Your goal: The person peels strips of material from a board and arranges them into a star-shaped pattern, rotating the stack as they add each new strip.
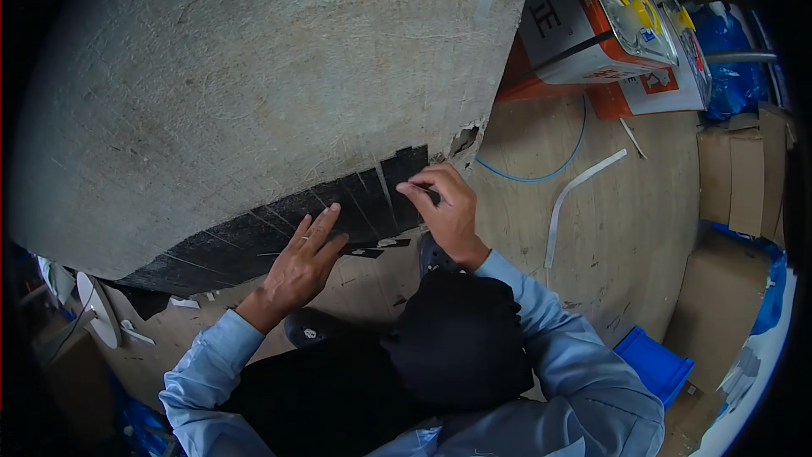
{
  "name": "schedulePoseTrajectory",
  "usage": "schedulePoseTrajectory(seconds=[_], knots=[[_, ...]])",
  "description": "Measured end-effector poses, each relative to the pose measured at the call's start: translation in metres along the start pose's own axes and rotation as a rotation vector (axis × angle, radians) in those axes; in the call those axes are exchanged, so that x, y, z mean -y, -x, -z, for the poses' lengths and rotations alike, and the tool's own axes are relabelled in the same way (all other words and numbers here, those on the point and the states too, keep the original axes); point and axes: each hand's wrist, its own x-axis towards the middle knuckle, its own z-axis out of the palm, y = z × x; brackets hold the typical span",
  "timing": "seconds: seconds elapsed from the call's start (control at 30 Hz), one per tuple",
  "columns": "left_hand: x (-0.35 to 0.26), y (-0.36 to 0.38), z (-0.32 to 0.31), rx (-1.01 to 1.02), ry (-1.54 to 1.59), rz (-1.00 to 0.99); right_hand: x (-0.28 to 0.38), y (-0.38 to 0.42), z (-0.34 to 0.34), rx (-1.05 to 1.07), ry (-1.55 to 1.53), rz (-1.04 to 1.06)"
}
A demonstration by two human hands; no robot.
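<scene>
A worn, light-grey fibrous board (pixel 338 85) fills the upper left, and a black layer with cut lines (pixel 245 241) runs along its near edge. On that black layer rests my left hand (pixel 298 269), its fingers stretched out and spread. Near the layer's right end is my right hand (pixel 450 213), thumb and index finger brought together in a pinch. Whatever sits between those fingertips is too small to make out. Pale narrow lines cross the black layer between my hands. The board's corner beyond my right hand is torn, with a hole (pixel 464 139).
Orange-and-white cans (pixel 584 59) with yellow handles stand at the upper right. A blue cable (pixel 541 178) and a white strip (pixel 562 203) lie on the wooden floor. Cardboard (pixel 740 178) and a blue bin (pixel 655 368) are at the right; a white disc (pixel 99 311) is at the left.
</scene>
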Motion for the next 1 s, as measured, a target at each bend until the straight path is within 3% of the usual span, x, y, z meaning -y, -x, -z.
schedulePoseTrajectory(seconds=[0.03,0.07,0.1,0.17,0.2,0.23,0.3,0.33,0.4,0.43,0.67,0.77,1.0], knots=[[0.001,0.0,0.0,0.002,-0.001,-0.004,-0.003,0.003,0.011,0.058,0.024,0.031],[0.003,0.0,0.0,-0.005,0.002,0.001,0.003,0.01,0.029,0.254,-0.119,-0.365],[0.004,0.0,-0.001,-0.008,0.001,-0.004,0.01,0.014,0.041,0.263,-0.114,-0.366],[0.003,0.003,-0.003,-0.005,0.011,0.004,0.023,0.02,0.059,0.16,-0.691,-0.29],[0.003,0.003,-0.002,-0.002,0.024,0.001,0.02,0.019,0.066,0.263,-0.536,-0.237],[0.003,0.001,-0.001,-0.009,0.028,-0.009,0.013,0.014,0.059,0.257,-0.531,-0.234],[0.003,0.001,-0.001,-0.003,0.034,-0.02,-0.003,0.006,0.028,0.181,-0.122,0.031],[0.005,0.001,0.0,0.001,0.039,-0.016,-0.005,0.004,0.013,0.173,-0.121,0.038],[0.006,0.001,-0.001,0.001,0.045,-0.008,-0.005,0.005,-0.01,-0.099,0.017,-0.011],[0.005,0.002,-0.002,0.006,0.056,-0.002,-0.003,0.005,-0.013,-0.113,0.129,0.021],[0.01,0.004,-0.012,0.004,-0.033,-0.045,-0.002,0.0,-0.024,-0.233,0.156,-0.024],[0.01,0.005,-0.017,0.003,-0.019,-0.047,0.0,-0.001,-0.026,-0.236,0.037,-0.151],[0.009,0.005,-0.019,0.031,-0.081,-0.05,-0.009,-0.003,-0.03,-0.244,0.193,-0.044]])
